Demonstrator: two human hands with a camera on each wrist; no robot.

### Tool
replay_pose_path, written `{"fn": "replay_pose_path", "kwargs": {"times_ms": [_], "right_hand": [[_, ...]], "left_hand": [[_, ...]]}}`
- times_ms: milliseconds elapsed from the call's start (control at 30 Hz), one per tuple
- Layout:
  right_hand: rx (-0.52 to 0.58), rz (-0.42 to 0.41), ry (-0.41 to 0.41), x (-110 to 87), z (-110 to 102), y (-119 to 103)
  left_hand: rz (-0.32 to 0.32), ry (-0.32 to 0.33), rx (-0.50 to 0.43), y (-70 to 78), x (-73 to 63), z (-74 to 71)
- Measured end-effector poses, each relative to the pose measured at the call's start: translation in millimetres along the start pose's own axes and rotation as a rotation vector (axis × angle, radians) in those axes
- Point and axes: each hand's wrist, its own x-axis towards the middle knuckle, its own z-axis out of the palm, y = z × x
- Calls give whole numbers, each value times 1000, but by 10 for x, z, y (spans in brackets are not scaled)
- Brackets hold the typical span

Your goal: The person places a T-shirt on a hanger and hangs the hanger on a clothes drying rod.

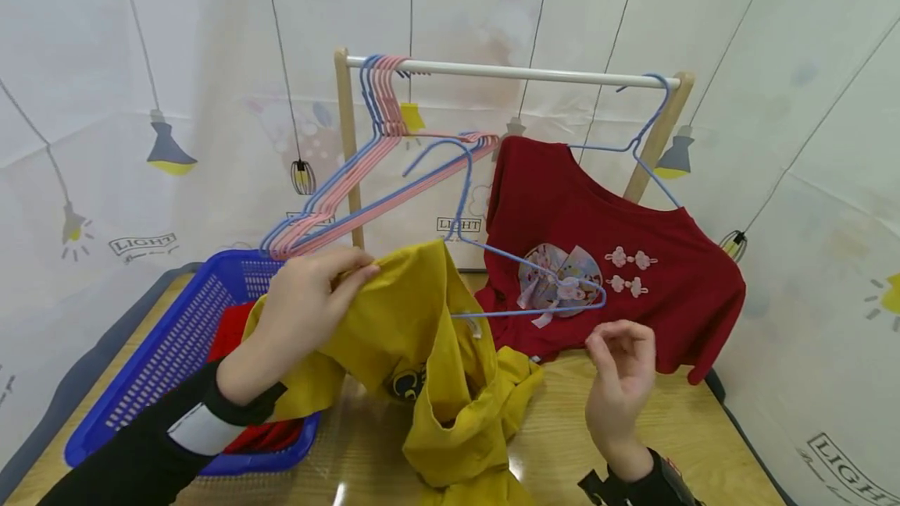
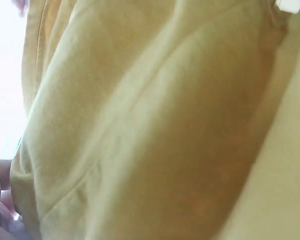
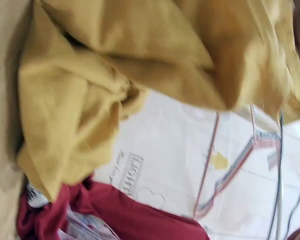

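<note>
Fingers of the left hand [image 1: 302, 318] pinch a yellow garment [image 1: 397, 299] at centre frame, a blue hanger [image 1: 502, 253] partly inside it; the right hand [image 1: 622, 381], lower right, curls loosely around nothing visible. Should the pinch slacken, the cloth bunched toward the bottom edge could drag the garment off, dropping it onto the table [image 1: 555, 428].

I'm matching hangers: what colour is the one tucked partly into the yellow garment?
Light blue; the hanger shows best in the head view.
</note>
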Motion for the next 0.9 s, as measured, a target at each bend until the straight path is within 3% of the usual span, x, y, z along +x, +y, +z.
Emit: {"fn": "replay_pose_path", "kwargs": {"times_ms": [67,267,333,400,567,733,900], "right_hand": [[-63,70,-123,-73,15,0],[-508,356,-665,-118,70,83],[-585,386,-798,-107,86,130],[-582,382,-859,-140,122,179],[-558,396,-733,-316,324,194],[-565,431,-595,-358,442,196],[-537,363,-508,-386,421,256]], "left_hand": [[-6,46,6,2,28,-69],[-35,125,-2,22,90,-238],[-56,136,-7,23,93,-275],[-83,140,-15,29,90,-302],[-104,159,-11,5,64,-343],[-118,169,-11,-5,34,-387],[-129,171,-1,-53,-11,-399]]}}
